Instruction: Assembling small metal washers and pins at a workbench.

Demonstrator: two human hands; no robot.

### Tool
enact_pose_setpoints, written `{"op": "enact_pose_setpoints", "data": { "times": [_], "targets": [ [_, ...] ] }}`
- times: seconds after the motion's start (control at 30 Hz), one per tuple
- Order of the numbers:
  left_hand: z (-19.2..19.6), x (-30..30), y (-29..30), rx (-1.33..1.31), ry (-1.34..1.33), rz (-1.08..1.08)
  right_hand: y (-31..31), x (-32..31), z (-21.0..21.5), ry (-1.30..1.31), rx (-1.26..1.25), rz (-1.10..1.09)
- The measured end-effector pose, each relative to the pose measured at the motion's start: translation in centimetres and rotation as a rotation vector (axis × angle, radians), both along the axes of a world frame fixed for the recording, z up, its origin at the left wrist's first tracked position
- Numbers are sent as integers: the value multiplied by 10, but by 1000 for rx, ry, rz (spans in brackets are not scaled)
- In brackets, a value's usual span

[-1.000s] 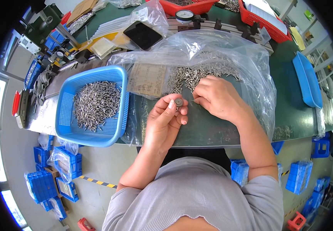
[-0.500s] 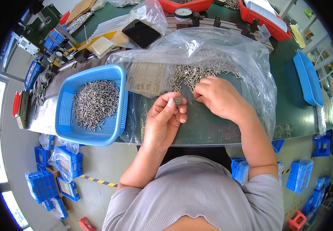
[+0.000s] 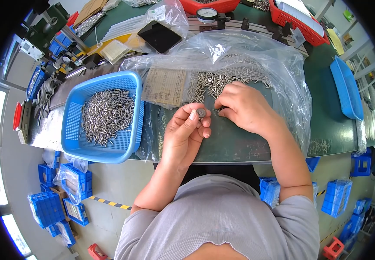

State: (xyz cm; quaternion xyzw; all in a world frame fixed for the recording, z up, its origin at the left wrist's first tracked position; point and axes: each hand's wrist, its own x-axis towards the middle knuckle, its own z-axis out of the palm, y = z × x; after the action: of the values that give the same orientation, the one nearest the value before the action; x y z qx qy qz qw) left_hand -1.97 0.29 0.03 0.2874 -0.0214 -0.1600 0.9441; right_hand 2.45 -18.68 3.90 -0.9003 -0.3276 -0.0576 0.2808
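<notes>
My left hand (image 3: 182,132) is closed, pinching a small round metal piece with a centre hole (image 3: 201,113) between thumb and forefinger. Just to its right, my right hand (image 3: 247,108) has its thumb and fingers drawn together low over the bench. Something small and dark shows at those fingertips, too small to name. Beyond both hands lies a loose heap of short metal pins (image 3: 215,83), partly under a clear plastic bag (image 3: 285,69). More such pins (image 3: 107,116) fill the middle of a blue plastic basket (image 3: 136,125) at the left.
A brown written card (image 3: 165,86) lies under plastic beside the basket. Farther back are a black phone (image 3: 159,37), a dial gauge (image 3: 207,15) and red baskets (image 3: 300,26). A blue tray (image 3: 347,89) sits at the right edge of the green bench (image 3: 326,130).
My right hand's fingertips have shifted slightly left and curled, coming nearer the round metal piece. My left hand has barely moved.
</notes>
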Motion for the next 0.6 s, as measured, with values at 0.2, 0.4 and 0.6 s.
{"op": "enact_pose_setpoints", "data": {
  "times": [0.2,0.4,0.6],
  "targets": [
    [3,-1,-1,32,20,7,2,1,-1,-2,-30,22],
    [2,-2,0,50,35,-4,5,-4,18,649,558,-23],
    [5,-2,-1,55,28,-24,12,-4,10,851,814,109]
  ]
}}
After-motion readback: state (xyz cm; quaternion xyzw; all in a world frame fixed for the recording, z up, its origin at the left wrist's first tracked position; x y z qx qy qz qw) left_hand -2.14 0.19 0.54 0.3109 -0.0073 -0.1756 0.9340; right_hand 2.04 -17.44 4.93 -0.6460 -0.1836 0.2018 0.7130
